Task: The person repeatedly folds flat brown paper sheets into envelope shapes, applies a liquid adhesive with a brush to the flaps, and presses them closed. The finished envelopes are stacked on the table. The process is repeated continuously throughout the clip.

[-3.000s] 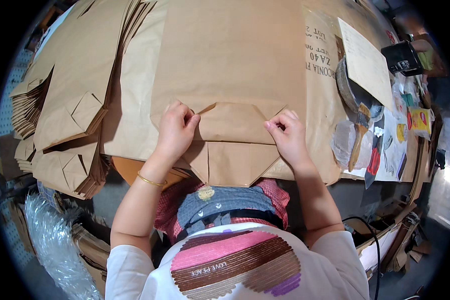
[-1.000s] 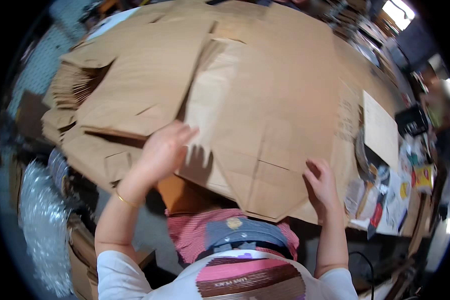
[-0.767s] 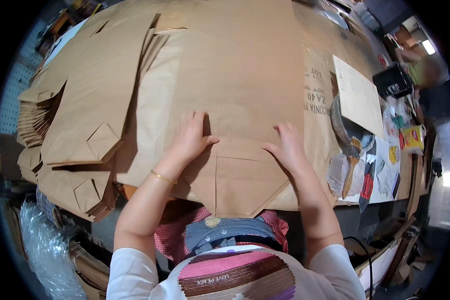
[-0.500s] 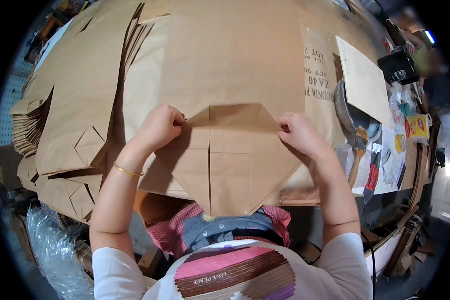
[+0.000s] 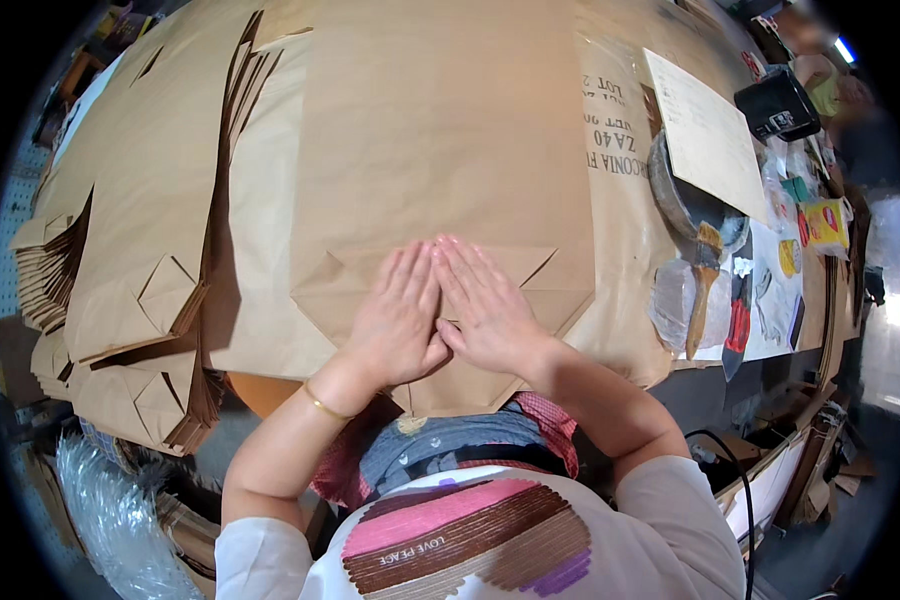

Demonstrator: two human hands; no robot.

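Observation:
A large brown paper bag (image 5: 440, 130) lies flat in front of me, its folded bottom end toward my body. My left hand (image 5: 395, 315) and my right hand (image 5: 485, 310) rest flat side by side on that folded end. Their fingers are stretched out and point away from me, with the fingertips close together near the fold line. Neither hand grips anything. Part of the fold beneath my palms is hidden. The bag's near flap reaches past the table edge to my waist.
Stacks of folded brown paper bags (image 5: 150, 230) lie on the left. To the right are a white board (image 5: 705, 130) over a round basin (image 5: 670, 190), a brush (image 5: 705, 290), a red-handled knife (image 5: 738, 320), a black container (image 5: 778, 105) and a yellow packet (image 5: 825, 228). Clear plastic wrap (image 5: 110, 500) sits lower left.
My hands have let go of the bag's side corners and come together at its middle. The raised bottom fold now lies pressed flat beneath them.

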